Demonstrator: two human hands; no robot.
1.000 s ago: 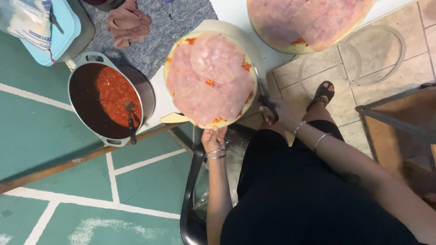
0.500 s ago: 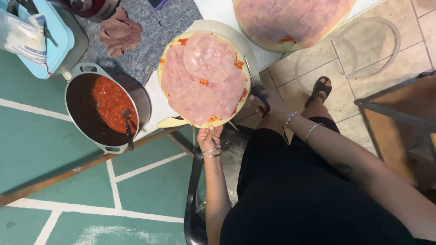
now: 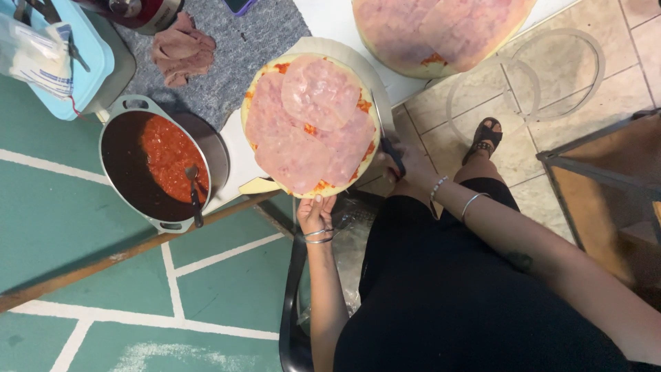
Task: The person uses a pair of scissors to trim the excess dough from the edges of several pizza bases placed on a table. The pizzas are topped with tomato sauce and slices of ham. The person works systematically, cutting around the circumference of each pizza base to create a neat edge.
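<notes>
— Both hands had a grip on the pizza: the left hand [image 3: 315, 215] pinched the near edge of the pizza base [image 3: 311, 124] from below, and the right hand [image 3: 407, 169] was closed on a dark handle [image 3: 392, 148] at its right side, probably a tray's.

— Where did the pizza sit?

— Half on the white desk [image 3: 330, 21], its near edge hanging out past the corner, ham slices [image 3: 303, 131] piled loose on top.

— So what could have gone wrong?

— I judged a tilt would slide the ham off or fold the soft base. The pot of tomato sauce [image 3: 155, 162] stood just beside it, spoon [image 3: 194, 194] sticking out; a bump there might have spilled it. A second pizza [image 3: 441, 31] lay close behind.
</notes>
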